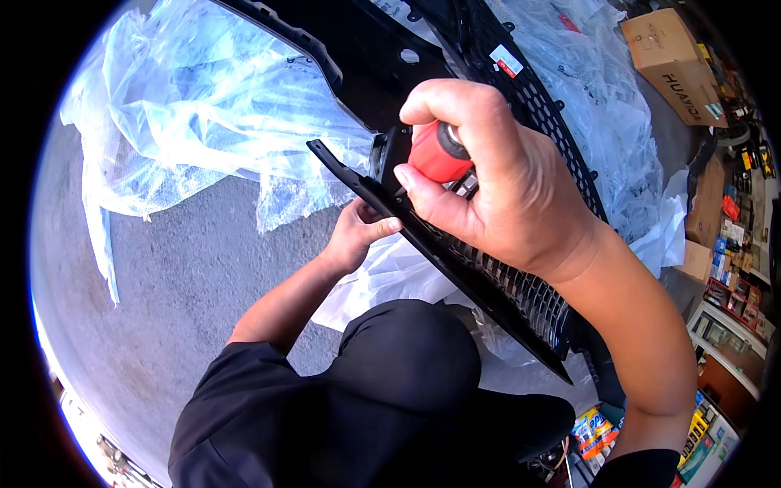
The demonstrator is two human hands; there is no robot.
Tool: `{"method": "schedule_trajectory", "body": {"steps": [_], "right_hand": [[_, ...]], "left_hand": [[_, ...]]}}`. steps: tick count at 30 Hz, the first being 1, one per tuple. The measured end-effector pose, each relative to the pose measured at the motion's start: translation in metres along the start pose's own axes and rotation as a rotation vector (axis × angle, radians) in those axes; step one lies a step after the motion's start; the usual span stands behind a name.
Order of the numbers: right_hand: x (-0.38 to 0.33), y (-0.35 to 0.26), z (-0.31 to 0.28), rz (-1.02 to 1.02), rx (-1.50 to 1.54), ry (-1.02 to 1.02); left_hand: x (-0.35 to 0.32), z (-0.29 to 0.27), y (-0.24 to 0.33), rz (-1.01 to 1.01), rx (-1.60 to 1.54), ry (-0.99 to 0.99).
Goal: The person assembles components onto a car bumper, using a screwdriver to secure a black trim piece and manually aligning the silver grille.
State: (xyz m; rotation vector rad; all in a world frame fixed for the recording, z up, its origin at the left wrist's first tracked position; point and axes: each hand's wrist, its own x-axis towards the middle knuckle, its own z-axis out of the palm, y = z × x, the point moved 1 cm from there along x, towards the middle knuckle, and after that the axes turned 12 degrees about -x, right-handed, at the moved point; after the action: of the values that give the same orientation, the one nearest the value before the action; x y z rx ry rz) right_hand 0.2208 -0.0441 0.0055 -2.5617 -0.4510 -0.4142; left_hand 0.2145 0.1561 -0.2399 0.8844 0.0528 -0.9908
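Clear, crumpled plastic sheeting covers some of the grey ground at left. The left hand pinches the edge of a long black panel slanting down rightward across the middle. The right hand wraps a red-handled tool above it, tip hidden. Beyond are black honeycomb mesh and, far right, a cardboard box.

Bumper on sheeting (carton right)
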Motion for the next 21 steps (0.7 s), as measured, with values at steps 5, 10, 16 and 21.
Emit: {"method": "schedule_trajectory", "body": {"steps": [5, 10, 16, 21], "right_hand": [[-0.006, -0.003, 0.002, 0.029, -0.009, -0.021], [-0.005, 0.0, 0.0, -0.017, -0.039, 0.002], [-0.009, 0.0, -0.001, -0.016, -0.051, 0.006], [-0.013, 0.002, -0.001, 0.01, -0.052, -0.011]], "left_hand": [[0.0, 0.005, 0.003, 0.005, 0.003, -0.013], [0.0, 0.008, 0.004, 0.022, -0.008, -0.011], [0.0, 0.012, 0.007, 0.024, -0.015, -0.016], [0.001, 0.004, 0.0, 0.003, 0.002, 0.0]]}}
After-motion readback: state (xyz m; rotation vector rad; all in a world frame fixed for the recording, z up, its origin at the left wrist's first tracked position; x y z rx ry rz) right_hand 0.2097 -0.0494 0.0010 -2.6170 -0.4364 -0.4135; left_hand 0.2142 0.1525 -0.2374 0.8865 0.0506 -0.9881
